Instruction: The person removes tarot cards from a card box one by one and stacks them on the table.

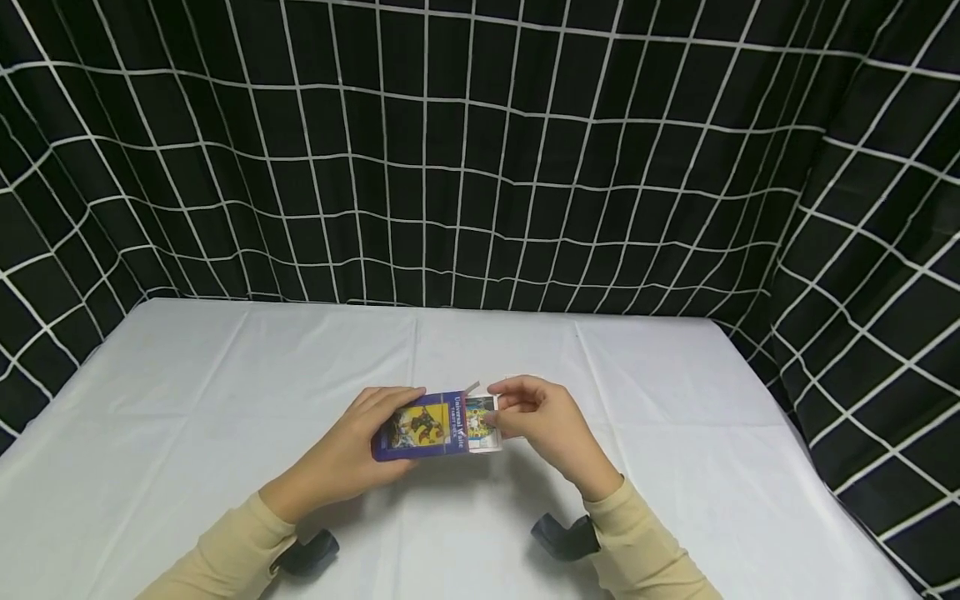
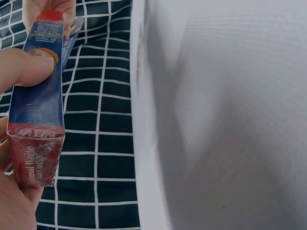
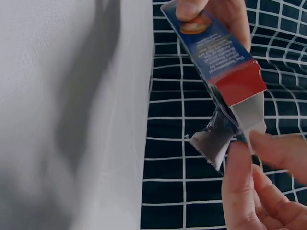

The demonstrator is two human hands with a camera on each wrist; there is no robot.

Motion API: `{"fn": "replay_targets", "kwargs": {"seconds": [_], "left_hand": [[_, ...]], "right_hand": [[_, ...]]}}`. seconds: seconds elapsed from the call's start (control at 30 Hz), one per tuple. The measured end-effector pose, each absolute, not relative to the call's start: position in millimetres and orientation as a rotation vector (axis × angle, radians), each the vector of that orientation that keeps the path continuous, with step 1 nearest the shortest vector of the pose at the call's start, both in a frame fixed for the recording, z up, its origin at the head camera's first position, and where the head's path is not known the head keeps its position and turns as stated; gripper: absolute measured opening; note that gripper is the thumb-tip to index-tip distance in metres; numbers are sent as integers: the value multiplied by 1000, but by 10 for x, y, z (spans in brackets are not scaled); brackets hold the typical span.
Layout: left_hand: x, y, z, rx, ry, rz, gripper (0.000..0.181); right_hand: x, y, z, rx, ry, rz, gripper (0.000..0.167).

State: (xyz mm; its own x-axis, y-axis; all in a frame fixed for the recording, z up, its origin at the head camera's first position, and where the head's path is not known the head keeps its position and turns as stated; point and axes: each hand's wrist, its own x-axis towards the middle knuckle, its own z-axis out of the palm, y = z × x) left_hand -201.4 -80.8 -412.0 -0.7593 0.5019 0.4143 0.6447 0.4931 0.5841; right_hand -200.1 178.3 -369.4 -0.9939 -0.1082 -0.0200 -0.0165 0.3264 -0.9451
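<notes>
Watching remotely: the tarot box [image 1: 420,425] hangs above the white table [image 1: 225,375], near its middle, open end toward the right hand [image 1: 551,425]. Left hand [image 1: 352,450] clamps the box, thumb on 1 narrow side, fingers on the other. Right thumb and fingertips pinch an illustrated card [image 1: 477,425] jutting from the opening; whether they also catch the pale flap [image 3: 249,112], I cannot tell.

Risks, as I judge them: a hard tug could spill loose cards onto the cloth; a tight left squeeze could bind the contents; pulling flap and card together could tear the flap. The loose clear film [image 3: 211,143] by the opening might snag.

My count: 1 box, 2 hands, 2 tan sleeves [image 1: 648,542], 2 dark wrist devices [image 1: 562,537], 1 table, 1 illustrated face showing at the opening. Cards behind it: I cannot count them.
</notes>
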Motion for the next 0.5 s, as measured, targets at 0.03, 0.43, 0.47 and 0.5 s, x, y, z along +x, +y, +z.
{"fn": "replay_targets", "kwargs": {"seconds": [0.03,0.43,0.47,0.5], "left_hand": [[-2014,-806,-4118,-992,-2550,-1120,79],[-2016,-790,-4112,-1000,-2551,-1107,78],[-2014,-791,-4114,-999,-2549,-1108,78],[-2011,-792,-4114,-998,-2548,-1110,78]], "right_hand": [[-2000,1788,-3693,-121,2493,-1769,33],[-2036,1967,-3639,-247,2491,-1693,42],[-2038,1983,-3631,-260,2494,-1679,42],[-2039,1997,-3622,-271,2503,-1667,41]]}}
